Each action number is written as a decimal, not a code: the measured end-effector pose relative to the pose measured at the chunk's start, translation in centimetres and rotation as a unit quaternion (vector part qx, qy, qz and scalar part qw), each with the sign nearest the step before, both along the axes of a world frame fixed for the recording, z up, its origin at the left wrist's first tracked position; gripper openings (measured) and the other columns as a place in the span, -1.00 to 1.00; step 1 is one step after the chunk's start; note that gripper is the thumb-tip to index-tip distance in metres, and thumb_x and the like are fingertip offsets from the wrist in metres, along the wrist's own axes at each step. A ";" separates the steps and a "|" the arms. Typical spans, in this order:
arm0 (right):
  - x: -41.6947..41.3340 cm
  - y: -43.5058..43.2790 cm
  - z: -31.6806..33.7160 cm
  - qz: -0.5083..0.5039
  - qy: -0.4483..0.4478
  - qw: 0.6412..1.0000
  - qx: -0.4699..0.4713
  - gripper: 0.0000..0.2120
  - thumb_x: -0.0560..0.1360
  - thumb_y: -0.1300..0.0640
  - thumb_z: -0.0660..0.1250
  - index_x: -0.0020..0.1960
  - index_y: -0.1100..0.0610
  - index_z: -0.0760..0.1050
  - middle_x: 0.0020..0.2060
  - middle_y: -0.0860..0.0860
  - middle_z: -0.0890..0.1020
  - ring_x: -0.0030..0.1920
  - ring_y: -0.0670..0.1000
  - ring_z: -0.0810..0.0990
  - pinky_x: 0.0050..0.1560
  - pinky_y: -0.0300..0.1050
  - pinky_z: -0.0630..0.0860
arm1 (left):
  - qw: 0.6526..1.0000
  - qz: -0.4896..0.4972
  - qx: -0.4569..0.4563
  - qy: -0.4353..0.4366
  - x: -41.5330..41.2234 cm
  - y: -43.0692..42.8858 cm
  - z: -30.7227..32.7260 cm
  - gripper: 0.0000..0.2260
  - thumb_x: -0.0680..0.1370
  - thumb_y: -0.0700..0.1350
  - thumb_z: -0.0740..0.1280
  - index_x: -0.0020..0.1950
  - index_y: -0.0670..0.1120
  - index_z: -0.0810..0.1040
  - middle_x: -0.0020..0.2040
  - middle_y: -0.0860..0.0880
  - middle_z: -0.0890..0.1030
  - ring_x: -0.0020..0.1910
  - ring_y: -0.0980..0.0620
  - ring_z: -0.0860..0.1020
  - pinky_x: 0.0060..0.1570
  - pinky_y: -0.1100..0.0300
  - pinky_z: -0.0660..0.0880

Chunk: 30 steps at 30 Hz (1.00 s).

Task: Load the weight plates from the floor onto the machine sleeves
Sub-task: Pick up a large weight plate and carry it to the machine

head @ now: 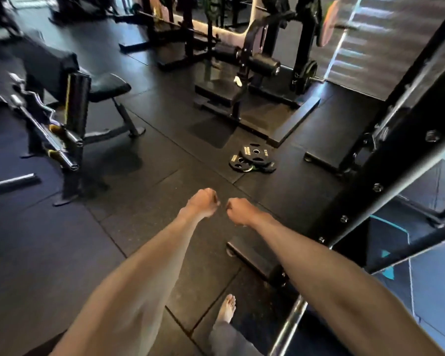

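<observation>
— Hands first: where are they, and what are they doing?

— Both arms reach forward and down over the black rubber-tiled floor. The left hand and the right hand are each curled into a fist, knuckles nearly touching, and neither grips anything.

— And the plates?

— A small pile of black round weight plates with yellow labels lies flat on the floor, ahead of the fists and well apart from them. I can make out at least 2 discs overlapping, the upper one shifted to the right; a bit of green shows at the pile's lower edge. How many there are in all I cannot tell.

— What stands near it?

— Just behind the pile is the black steel leg machine with padded rollers, standing on a low dark platform. To the right rises a black bolted rack upright, tilted in this view, with its foot on the floor close to the pile.

— Anything closer to the person?

— A chrome bar slants up from the bottom edge beside the right forearm. 1 bare foot rests on the floor below the arms, with a grey trouser leg above it.

— On the left?

— A black padded bench, with a chrome curl bar racked on its stand.
</observation>
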State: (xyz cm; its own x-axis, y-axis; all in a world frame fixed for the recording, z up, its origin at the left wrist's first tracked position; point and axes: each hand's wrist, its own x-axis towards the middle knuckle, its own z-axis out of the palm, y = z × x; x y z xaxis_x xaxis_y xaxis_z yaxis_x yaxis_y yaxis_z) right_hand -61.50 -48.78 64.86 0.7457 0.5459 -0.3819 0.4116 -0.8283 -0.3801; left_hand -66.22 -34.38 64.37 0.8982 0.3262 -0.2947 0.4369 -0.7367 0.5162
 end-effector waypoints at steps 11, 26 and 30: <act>17.6 11.8 -0.5 -0.001 0.012 1.000 0.002 -0.74 0.45 0.16 0.16 0.05 0.11 0.56 -0.09 0.13 0.69 -0.15 0.17 0.67 -0.09 -0.02 0.63 | 0.999 -0.004 0.016 0.027 16.1 12.5 2.3 -0.81 0.61 -0.07 0.27 0.04 -0.16 0.62 -0.18 -0.12 0.72 -0.28 -0.08 0.70 -0.18 0.01 0.67; 41.5 22.2 -5.1 -0.046 0.044 0.998 -0.004 -0.78 0.50 0.14 0.17 0.06 0.05 0.54 0.10 0.12 0.65 0.09 0.18 0.62 0.08 -0.02 0.56 | 0.995 -0.047 -0.045 0.079 40.5 23.9 -3.5 -0.83 0.62 -0.10 0.22 0.03 -0.11 0.58 -0.18 -0.12 0.70 -0.25 -0.07 0.71 -0.09 -0.01 0.67; 49.6 23.6 -6.2 -0.102 0.050 0.994 -0.006 -0.77 0.54 0.19 0.19 0.10 0.15 0.57 0.12 0.16 0.64 0.16 0.20 0.60 0.13 -0.02 0.51 | 0.989 -0.102 -0.042 0.095 49.3 26.9 -5.0 -0.80 0.60 -0.11 0.19 -0.01 -0.15 0.58 -0.20 -0.15 0.70 -0.27 -0.10 0.70 -0.16 0.08 0.64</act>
